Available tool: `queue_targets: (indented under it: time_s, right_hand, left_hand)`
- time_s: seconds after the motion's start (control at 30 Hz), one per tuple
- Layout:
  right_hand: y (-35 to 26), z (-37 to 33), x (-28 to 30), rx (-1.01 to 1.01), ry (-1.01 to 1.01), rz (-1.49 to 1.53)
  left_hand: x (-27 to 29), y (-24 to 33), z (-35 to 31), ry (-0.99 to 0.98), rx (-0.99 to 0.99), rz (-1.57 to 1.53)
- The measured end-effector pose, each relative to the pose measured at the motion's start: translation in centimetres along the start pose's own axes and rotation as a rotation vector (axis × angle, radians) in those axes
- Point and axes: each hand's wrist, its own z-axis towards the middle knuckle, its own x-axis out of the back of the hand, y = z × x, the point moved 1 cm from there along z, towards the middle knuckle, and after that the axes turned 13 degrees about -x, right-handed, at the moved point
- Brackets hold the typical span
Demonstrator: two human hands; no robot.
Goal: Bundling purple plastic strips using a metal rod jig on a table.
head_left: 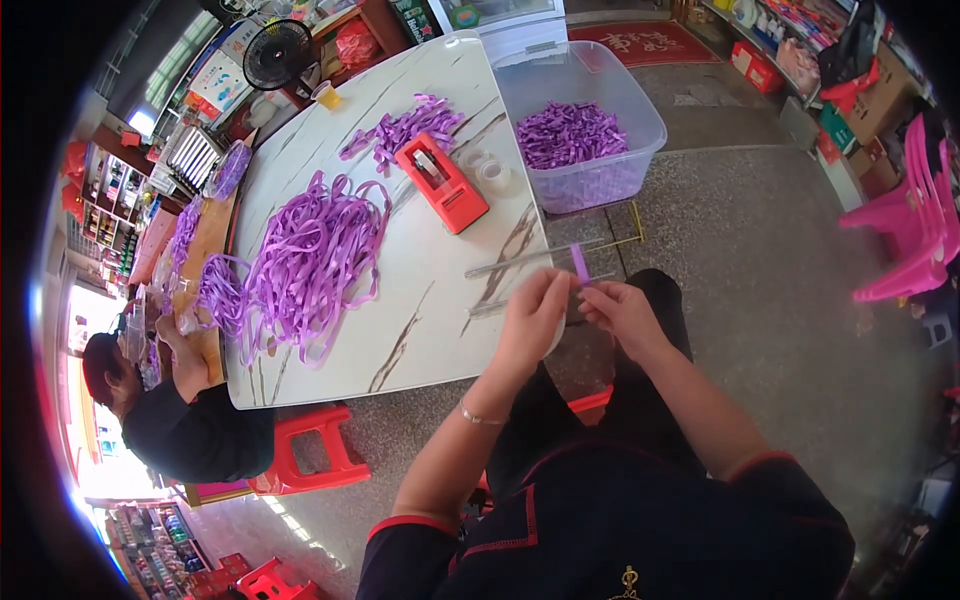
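Observation:
Just off the table's right edge, a short purple ribbon (580, 262) crosses a thin metal rod fixture (500, 265) that juts out from the tabletop. My left hand (538, 308) is closed, thumb and fingertips pinching at the ribbon's near end. Close beside it, my right hand (622, 315) pinches the same end, its fingertips almost touching the left ones. The exact grip between the fingertips is too small to make out. Ahead of my hands on the table lies a red tape dispenser (455, 200), with clear tape rolls (492, 175) next to it.
A large heap of purple ribbon (310, 265) covers the left of the marbled table (420, 345); a smaller bunch (410, 130) lies farther back. Beyond the right edge stands a clear bin (640, 130) of ribbon pieces. Another person (190, 425) sits at left. Pink chairs (910, 220) stand right.

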Motion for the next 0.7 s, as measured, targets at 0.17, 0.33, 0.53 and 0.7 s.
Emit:
queue_targets:
  time_s: [0.17,0.33,0.53,0.7]
  right_hand:
    - [-0.3,-0.3,0.0,0.006,-0.027,-0.037]
    - [-0.4,-0.5,-0.3,0.076,-0.056,-0.024]
    - [-0.8,-0.4,-0.1,0.095,-0.021,-0.062]
    - [-4.8,-0.3,1.6,-0.025,-0.177,-0.298]
  left_hand:
    - [-0.8,0.4,-3.0,0.016,0.394,-0.479]
    - [-1.3,0.0,-2.2,0.079,0.626,-0.934]
    - [-0.8,-2.1,-1.5,-0.129,0.567,-1.334]
    - [-0.2,-2.2,-1.7,-0.137,0.552,-1.41]
